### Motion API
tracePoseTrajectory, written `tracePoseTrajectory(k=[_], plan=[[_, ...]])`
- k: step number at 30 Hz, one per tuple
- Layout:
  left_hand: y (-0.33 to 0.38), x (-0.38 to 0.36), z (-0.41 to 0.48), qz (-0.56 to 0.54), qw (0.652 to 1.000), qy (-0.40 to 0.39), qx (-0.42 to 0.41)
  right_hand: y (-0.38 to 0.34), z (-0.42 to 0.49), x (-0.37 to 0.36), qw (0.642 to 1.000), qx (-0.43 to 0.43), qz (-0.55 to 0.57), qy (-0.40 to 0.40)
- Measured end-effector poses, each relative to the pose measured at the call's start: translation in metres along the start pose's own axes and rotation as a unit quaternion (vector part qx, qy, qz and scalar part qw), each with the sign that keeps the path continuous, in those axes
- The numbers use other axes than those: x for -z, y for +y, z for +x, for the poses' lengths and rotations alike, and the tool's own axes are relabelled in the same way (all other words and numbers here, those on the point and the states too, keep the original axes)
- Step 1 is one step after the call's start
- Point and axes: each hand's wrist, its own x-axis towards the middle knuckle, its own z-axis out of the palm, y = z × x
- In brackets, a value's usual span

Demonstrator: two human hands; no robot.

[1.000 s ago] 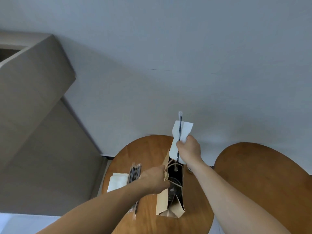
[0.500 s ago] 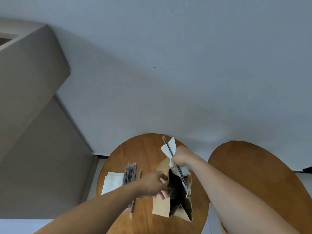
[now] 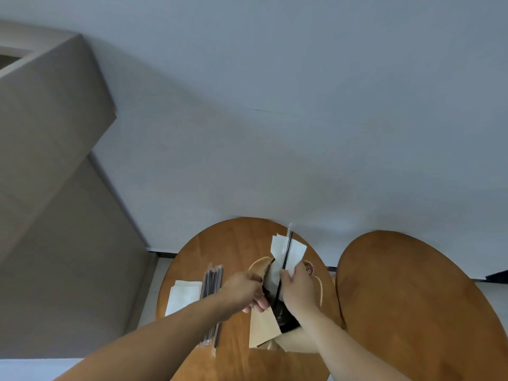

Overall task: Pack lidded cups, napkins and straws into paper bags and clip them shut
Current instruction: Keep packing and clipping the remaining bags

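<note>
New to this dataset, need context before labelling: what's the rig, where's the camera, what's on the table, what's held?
There is no machine: a person works with two bare hands, filmed by one wide-angle camera worn on the head, looking forward and down, so both forearms enter from the bottom edge. The left hand has its grip on the rim of a brown paper bag, holding its mouth open. The right hand pinches a white napkin and a black straw together, their lower ends in the bag's mouth. A dark shape inside is probably a cup. The bag sits on a round wooden table; left of it lie a bundle of wrapped straws and a stack of napkins. A second wooden table stands to the right.
</note>
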Motion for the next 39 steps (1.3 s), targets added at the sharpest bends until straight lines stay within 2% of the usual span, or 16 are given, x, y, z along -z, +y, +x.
tracePoseTrajectory(k=[3, 6, 8, 11, 13, 16, 21, 23, 27, 28, 31, 36, 39], plan=[[0.000, 0.010, 0.001, 0.000, 0.999, 0.039, 0.003, 0.025, -0.014, -0.001, 0.997, 0.076, 0.002, -0.016], [-0.002, 0.016, -0.001, -0.012, 0.998, 0.054, 0.006, 0.047, -0.019, -0.003, 0.993, 0.092, -0.019, -0.065], [-0.003, 0.016, -0.003, -0.017, 0.998, 0.054, 0.007, 0.052, -0.018, -0.008, 0.991, 0.074, -0.045, -0.101], [-0.005, 0.008, -0.003, 0.002, 0.998, 0.056, 0.014, 0.050, -0.006, -0.021, 0.981, 0.002, -0.074, -0.181], [-0.003, 0.004, -0.003, 0.016, 0.998, 0.056, 0.019, 0.049, 0.007, -0.028, 0.976, -0.033, -0.091, -0.194], [-0.002, 0.004, -0.005, 0.022, 0.998, 0.057, 0.018, 0.052, 0.021, -0.034, 0.966, -0.031, -0.156, -0.203], [-0.008, 0.005, -0.004, 0.037, 0.996, 0.073, 0.028, 0.060, 0.033, -0.047, 0.953, -0.057, -0.181, -0.237], [-0.010, 0.003, -0.003, 0.044, 0.996, 0.075, 0.031, 0.060, 0.036, -0.050, 0.954, -0.087, -0.193, -0.213], [-0.013, 0.002, -0.002, 0.039, 0.995, 0.081, 0.035, 0.052, 0.030, -0.050, 0.959, -0.066, -0.221, -0.167], [-0.013, 0.002, -0.002, 0.041, 0.995, 0.082, 0.034, 0.051, 0.029, -0.050, 0.961, -0.054, -0.225, -0.150], [-0.010, 0.001, -0.001, 0.055, 0.995, 0.076, 0.023, 0.034, 0.024, -0.038, 0.938, 0.025, -0.318, -0.138], [-0.001, -0.002, 0.002, 0.089, 0.995, 0.046, 0.013, -0.007, 0.020, -0.008, 0.955, 0.091, -0.255, -0.116], [0.001, -0.005, 0.004, 0.129, 0.990, 0.049, 0.001, -0.025, 0.020, 0.020, 0.938, 0.160, -0.298, -0.074]])
